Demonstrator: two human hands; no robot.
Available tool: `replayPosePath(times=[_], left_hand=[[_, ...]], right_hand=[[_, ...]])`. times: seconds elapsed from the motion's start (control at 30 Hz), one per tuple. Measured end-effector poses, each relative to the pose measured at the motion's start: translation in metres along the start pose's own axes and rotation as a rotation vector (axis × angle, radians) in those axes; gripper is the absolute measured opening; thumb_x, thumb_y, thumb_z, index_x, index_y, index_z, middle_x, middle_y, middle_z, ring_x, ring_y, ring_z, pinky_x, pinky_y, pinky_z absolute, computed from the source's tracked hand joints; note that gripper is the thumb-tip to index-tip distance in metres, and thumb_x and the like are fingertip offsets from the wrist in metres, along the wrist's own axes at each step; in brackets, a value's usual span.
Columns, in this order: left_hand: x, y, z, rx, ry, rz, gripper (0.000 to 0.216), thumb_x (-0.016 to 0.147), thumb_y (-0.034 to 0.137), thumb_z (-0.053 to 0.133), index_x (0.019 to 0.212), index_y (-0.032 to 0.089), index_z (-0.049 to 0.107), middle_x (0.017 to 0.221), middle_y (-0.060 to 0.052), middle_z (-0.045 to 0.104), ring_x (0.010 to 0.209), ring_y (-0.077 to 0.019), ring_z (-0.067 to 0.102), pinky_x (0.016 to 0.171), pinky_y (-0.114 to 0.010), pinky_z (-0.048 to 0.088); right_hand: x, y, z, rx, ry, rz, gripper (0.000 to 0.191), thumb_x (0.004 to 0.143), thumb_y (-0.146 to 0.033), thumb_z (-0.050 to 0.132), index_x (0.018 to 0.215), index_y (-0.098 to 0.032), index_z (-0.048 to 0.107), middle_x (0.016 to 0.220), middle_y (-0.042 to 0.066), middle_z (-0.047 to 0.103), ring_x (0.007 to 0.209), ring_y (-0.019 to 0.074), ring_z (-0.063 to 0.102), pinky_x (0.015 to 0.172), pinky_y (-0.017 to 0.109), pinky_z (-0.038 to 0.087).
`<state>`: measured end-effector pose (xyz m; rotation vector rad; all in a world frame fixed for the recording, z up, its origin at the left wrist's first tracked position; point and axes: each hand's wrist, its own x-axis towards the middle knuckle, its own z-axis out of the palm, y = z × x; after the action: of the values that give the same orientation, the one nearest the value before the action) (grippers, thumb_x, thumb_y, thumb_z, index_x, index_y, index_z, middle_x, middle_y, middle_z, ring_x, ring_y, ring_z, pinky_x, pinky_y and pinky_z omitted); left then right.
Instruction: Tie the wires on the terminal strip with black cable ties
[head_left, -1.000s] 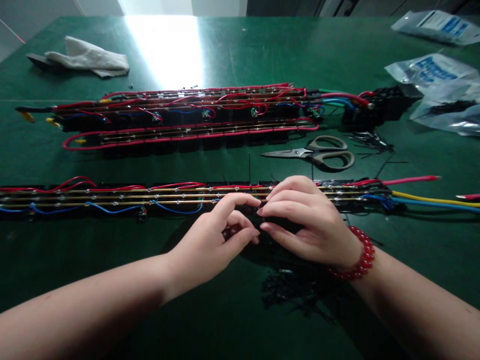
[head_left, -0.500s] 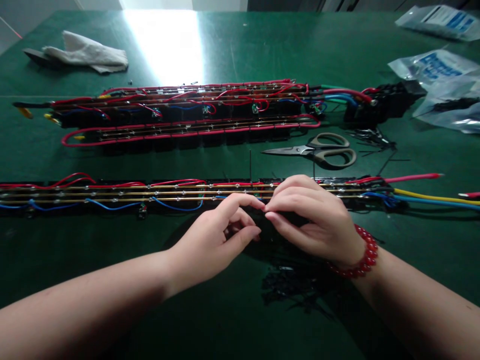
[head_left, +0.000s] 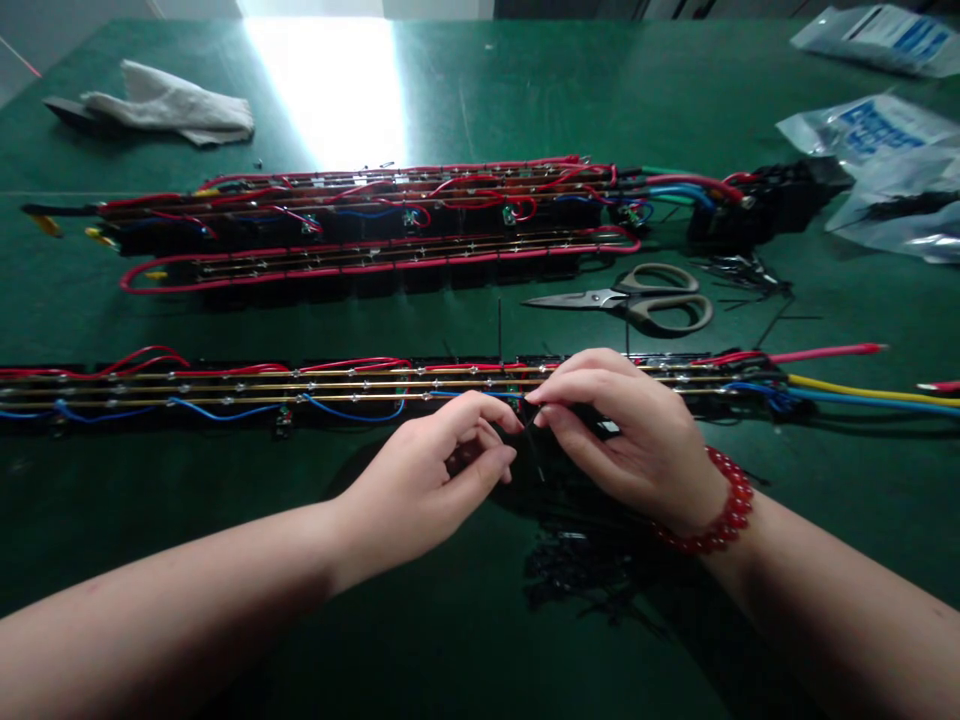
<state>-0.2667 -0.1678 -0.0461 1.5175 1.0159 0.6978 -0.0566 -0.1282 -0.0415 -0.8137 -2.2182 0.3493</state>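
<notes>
Black tie [head_left: 538, 463]: hung by the near edge of the wired strip [head_left: 339, 384]; I judged it light, springy, best pinched near its end.
Right hand [head_left: 637, 430]: fingertips pinched it.
Left hand [head_left: 427, 465]: curled, thumb parted.

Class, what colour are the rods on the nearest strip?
Gold; the rods show best in the head view.
</notes>
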Motion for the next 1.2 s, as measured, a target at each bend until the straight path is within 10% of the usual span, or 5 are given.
replayPosePath(times=[1.2], left_hand=[[0.0004,0.0005,-0.0003,0.073,0.003,-0.006,0.016,0.093,0.026,0.059,0.108,0.023,0.057,0.079,0.003,0.06,0.074,-0.0107,0.061,0.065,-0.022,0.047]], right_hand=[[0.0009,-0.0008,0.0001,-0.03,-0.038,0.006,0.013,0.091,-0.012,0.056,0.096,-0.021,0.064,0.085,0.004,0.072,0.082,0.0178,0.065,0.076,0.034,0.054]])
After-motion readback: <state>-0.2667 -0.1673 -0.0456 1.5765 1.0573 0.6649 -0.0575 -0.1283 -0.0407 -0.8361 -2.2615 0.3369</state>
